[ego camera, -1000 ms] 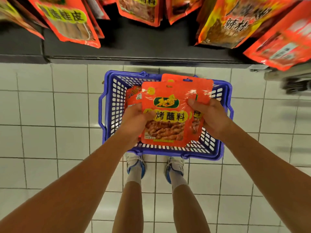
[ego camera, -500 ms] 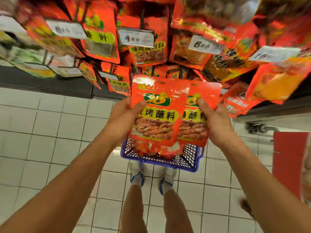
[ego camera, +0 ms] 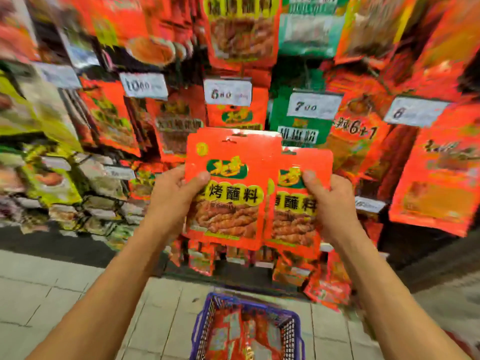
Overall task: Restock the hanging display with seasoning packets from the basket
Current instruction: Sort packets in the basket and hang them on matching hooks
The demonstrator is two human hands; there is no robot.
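Both hands grip red seasoning packets; basket below.

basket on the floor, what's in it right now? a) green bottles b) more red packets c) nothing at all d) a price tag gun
b: the blue basket on the tiled floor holds more red packets, below the two seasoning packets that the left hand and right hand hold up to the display.

pale tiled floor, white price tags
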